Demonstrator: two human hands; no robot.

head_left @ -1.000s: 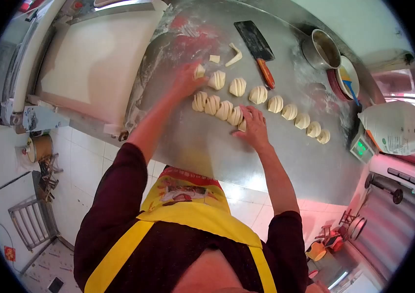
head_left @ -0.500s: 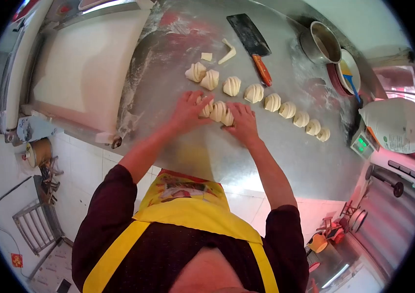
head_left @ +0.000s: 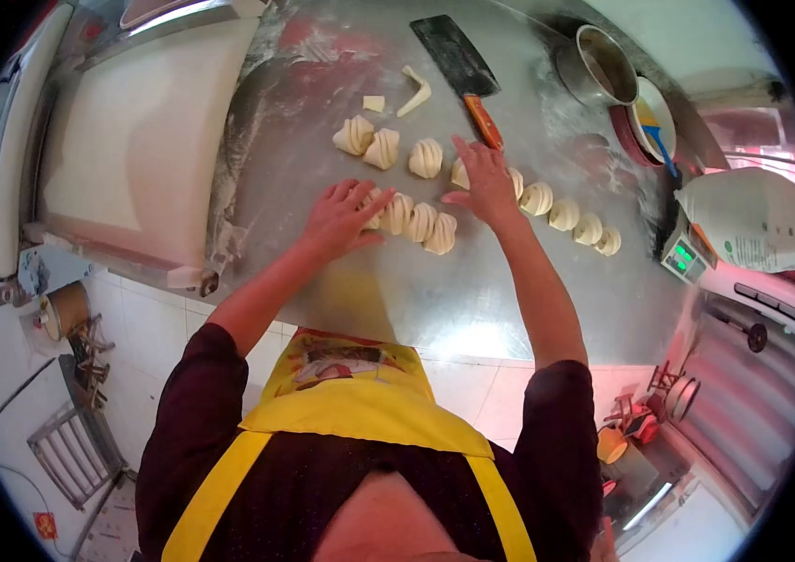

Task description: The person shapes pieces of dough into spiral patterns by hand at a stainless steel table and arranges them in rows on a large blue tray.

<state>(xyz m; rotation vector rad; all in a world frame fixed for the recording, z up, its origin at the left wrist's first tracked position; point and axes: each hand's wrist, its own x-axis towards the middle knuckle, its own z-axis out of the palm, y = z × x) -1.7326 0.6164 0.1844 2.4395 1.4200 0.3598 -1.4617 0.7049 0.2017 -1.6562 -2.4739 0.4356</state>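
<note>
The largest surface is the stainless-steel worktable (head_left: 571, 314), smooth and glossy near the apron, matt with dry white flour smears farther off; at its left lies a machine with a broad, pale, flat conveyor belt (head_left: 140, 140); at the right are a bulging white sack (head_left: 744, 215), a round metal pot (head_left: 597, 66) and a digital scale (head_left: 685, 259) with green digits; beyond the rolls lies a cleaver (head_left: 454, 54), its rectangular blade dark and floury, its handle reddish wood; the left hand (head_left: 332, 227) is open, fingers spread and loosely bent, thumb and fingertips about the end piece of the near row, though whether they press on it I cannot tell; the right hand (head_left: 491, 187) is open over the far row, thumb and index finger parted around one partly hidden piece, any grip being unclear; the twisted dough rolls stand on the steel in two rows, four packed side by side in the near row (head_left: 421, 223) and a longer, more loosely spaced far row (head_left: 426, 158) curving off to the right; they are plump, cream-coloured and soft-looking, with layered ridges; forming looks done on every roll whose surface shows, while the spacing is uneven; smallest and unformed are a bent dough strip (head_left: 414, 92) and a squarish dough scrap (head_left: 374, 102), both beyond the far row.
</note>
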